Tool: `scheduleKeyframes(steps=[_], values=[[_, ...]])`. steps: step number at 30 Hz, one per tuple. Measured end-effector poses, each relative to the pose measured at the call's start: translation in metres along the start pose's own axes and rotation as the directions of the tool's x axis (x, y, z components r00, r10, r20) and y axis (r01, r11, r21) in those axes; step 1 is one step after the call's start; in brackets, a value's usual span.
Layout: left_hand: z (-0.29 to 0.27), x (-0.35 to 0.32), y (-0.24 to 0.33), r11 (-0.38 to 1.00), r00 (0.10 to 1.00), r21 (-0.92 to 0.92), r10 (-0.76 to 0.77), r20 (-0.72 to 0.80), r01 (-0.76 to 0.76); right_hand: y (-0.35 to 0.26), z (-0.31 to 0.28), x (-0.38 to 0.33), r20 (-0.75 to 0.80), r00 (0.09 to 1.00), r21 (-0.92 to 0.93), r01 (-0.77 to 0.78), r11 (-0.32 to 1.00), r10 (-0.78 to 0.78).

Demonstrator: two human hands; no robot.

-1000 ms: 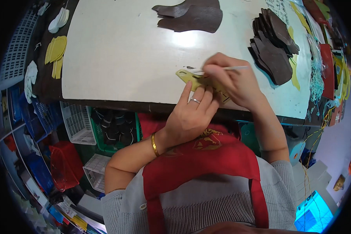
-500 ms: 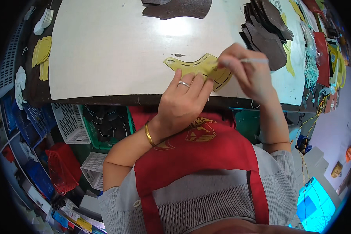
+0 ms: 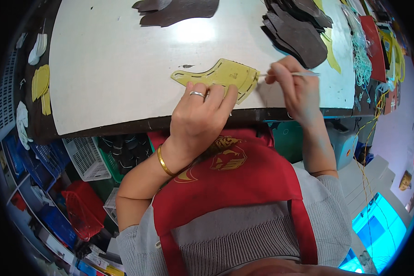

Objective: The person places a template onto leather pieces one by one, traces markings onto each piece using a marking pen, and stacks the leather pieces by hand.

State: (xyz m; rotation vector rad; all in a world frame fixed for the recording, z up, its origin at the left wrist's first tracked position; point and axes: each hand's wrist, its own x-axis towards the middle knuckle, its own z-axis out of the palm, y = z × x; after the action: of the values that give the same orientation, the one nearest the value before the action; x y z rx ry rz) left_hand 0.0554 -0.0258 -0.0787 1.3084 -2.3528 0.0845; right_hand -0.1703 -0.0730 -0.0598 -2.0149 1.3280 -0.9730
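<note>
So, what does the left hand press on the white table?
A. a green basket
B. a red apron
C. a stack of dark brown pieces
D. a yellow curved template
D: the left hand lies with its fingers flat on the yellow template, while the right hand holds a thin pen at its edge.

Left hand presses flat on the yellow template, pinning it to the white counter. Right hand grips a thin pen, tip touching the template's right edge. Dark cut pieces are stacked just beyond.
</note>
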Motion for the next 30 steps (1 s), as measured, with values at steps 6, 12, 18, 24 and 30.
scheduleKeyframes(steps=[6,12,18,24,30], values=[[0.002,-0.002,-0.001,0.998,1.0,0.058,0.008,0.008,-0.009,-0.03,0.018,-0.018,0.109,0.985,-0.38,0.167,0.91,-0.135],[0.003,0.0,-0.008,0.998,0.997,-0.022,0.06,-0.039,-0.061,-0.021,0.007,0.015,0.007,0.988,0.18,-0.152,0.972,0.153],[0.008,-0.005,-0.018,0.997,0.993,-0.03,0.063,-0.101,-0.067,-0.025,0.022,0.035,0.304,0.948,-0.366,0.026,0.93,0.094],[0.032,0.022,-0.017,0.962,0.904,-0.135,0.167,-0.394,-0.237,-0.012,0.005,0.027,0.178,0.918,-0.531,-0.214,0.82,0.355],[0.046,0.034,-0.043,0.975,0.924,0.016,0.214,-0.318,-0.221,0.047,-0.028,0.025,0.331,0.922,0.116,-0.25,0.961,0.2]])
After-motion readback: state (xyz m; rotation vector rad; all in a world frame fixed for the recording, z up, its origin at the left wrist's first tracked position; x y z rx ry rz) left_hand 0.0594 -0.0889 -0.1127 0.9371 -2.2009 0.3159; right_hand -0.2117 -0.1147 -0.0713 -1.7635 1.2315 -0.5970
